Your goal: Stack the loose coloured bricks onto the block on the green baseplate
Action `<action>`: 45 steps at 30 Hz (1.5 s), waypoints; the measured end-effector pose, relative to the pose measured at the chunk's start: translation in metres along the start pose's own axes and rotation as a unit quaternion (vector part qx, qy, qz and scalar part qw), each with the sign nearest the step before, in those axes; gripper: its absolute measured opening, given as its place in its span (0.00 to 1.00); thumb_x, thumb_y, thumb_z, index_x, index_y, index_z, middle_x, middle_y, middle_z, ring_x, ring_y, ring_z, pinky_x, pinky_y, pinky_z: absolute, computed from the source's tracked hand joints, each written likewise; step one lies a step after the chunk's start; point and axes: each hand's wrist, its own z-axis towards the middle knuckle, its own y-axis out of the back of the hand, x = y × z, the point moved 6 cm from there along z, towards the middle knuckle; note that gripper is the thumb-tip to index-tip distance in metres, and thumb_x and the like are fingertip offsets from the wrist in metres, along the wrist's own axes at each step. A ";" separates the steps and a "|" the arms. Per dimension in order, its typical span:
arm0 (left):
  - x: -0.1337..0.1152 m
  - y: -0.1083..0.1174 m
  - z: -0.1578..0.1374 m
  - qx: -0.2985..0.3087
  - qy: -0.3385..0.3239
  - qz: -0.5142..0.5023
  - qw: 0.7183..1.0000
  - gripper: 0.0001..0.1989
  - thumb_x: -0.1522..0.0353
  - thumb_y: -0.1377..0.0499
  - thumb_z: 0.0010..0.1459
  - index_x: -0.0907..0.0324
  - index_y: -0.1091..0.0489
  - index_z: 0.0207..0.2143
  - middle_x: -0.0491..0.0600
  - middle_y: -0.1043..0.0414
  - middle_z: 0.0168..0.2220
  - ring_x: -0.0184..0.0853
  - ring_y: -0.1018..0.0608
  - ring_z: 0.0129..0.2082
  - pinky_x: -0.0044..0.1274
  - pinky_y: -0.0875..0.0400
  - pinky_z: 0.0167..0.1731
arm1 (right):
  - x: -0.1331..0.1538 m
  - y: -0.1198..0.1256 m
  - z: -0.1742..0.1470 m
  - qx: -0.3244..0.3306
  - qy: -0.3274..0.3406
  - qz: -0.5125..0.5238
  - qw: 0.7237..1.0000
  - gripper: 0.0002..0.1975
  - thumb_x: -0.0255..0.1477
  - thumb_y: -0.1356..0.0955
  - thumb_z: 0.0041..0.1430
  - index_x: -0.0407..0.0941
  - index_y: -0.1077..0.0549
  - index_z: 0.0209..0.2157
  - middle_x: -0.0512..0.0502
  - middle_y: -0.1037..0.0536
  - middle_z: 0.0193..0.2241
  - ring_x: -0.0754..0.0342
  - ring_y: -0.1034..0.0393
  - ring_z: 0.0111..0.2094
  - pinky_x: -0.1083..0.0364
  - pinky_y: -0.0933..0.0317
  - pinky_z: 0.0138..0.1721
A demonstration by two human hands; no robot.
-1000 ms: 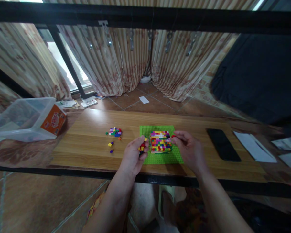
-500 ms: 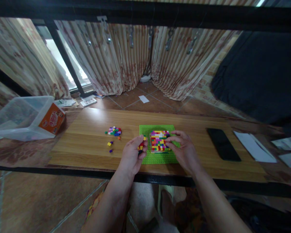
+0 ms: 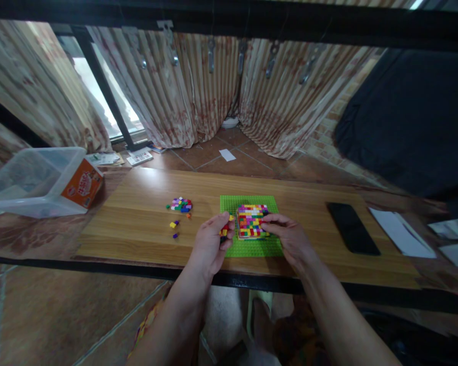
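Wooden tabletop (image 3: 137, 203) bears a green board (image 3: 248, 250), likely steadying the block (image 3: 251, 222); left hand (image 3: 209, 241) clutches bricks (image 3: 224, 232) beside it; right hand's (image 3: 293, 236) pinch at its edge is unclear.

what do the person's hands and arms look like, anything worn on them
Both the left hand and the right hand are ungloved. The left forearm and right forearm show no sleeves, and no watch or bracelet shows at either wrist. Any rings or small markings are too fine to make out.
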 end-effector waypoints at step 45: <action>0.027 -0.019 0.000 0.042 0.072 0.037 0.996 0.17 0.63 0.28 0.39 0.65 0.29 0.25 0.43 0.36 0.22 0.20 0.37 0.18 0.15 0.58 0.14 | 0.056 -0.036 -0.041 0.060 0.285 -0.253 0.923 0.10 0.33 0.34 0.63 0.51 0.21 0.42 0.47 0.22 0.41 0.52 0.27 0.45 0.51 0.35 0.48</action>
